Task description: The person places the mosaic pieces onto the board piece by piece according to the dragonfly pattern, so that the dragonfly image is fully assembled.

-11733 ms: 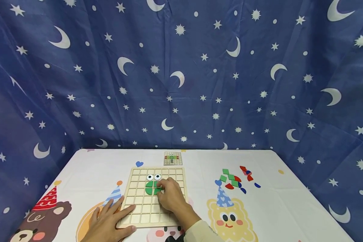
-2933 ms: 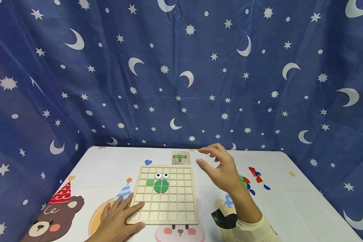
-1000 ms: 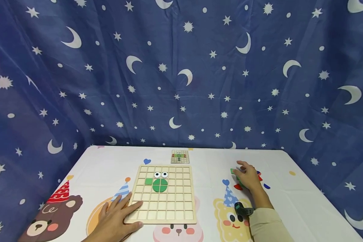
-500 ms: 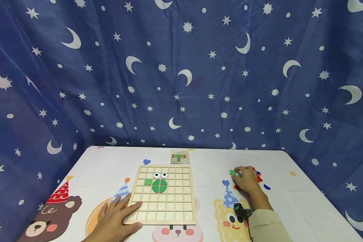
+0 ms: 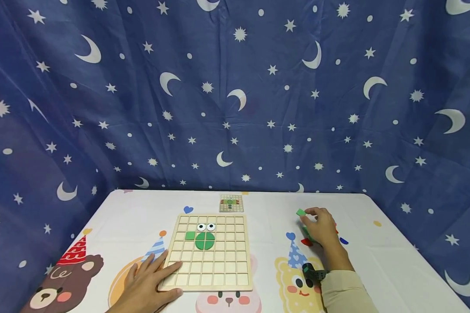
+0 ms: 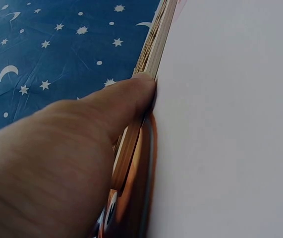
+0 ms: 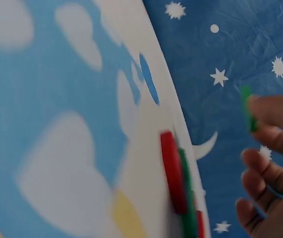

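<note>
Right side: you wear a loose cream-beige sleeve (image 5: 346,289). Just beside its end, a black strap (image 5: 320,274) carries a small rounded dark housing (image 5: 308,270) with a greenish patch. Your left fingers (image 5: 168,271) and right fingers (image 7: 277,111): bare.

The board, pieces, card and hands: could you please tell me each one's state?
Board, flat, partly filled.
Eye pieces, set side by side.
Green circle, complete, made of four quarters.
Placed green square, beside the circle's upper left quarter.
Held green piece, lifted off the table.
Card, lying face up beyond the board.
Left hand, spread, touching the board.
Right hand, pinching the held green piece.
Loose pieces, on the table, some partly hidden.
</note>
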Available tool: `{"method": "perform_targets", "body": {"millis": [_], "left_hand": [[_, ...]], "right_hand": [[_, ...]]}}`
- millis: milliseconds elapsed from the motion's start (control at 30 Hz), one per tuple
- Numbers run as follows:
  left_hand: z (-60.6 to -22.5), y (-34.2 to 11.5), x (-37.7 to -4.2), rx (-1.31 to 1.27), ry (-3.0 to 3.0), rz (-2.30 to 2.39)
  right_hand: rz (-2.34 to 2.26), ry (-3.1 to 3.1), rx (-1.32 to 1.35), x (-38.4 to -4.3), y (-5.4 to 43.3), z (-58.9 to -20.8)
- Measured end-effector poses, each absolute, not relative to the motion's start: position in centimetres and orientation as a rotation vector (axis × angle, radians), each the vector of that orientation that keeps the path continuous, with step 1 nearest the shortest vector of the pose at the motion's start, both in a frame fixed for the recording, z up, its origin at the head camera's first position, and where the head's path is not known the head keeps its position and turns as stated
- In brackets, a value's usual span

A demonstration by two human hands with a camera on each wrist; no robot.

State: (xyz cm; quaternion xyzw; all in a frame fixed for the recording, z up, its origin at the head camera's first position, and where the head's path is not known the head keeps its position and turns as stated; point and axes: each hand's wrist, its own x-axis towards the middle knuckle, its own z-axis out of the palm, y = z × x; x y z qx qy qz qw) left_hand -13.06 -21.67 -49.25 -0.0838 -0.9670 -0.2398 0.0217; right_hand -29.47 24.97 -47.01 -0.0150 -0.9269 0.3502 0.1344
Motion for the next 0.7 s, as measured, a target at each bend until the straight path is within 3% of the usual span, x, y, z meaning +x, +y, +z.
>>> {"method": "perform_targets", "body": {"millis": [300, 700], "left_hand": [[-49.1, -21.7, -13.1, -0.245, -3.011, -0.743], [-49.5, -21.8, -13.1, -0.263, -2.988, -0.721]], "right_hand": [[1.094, -2.486, -0.029, -27.8, 24.4, -43.3], [1.063, -2.252, 0.216, -25.1, 22.8, -38.5]]}}
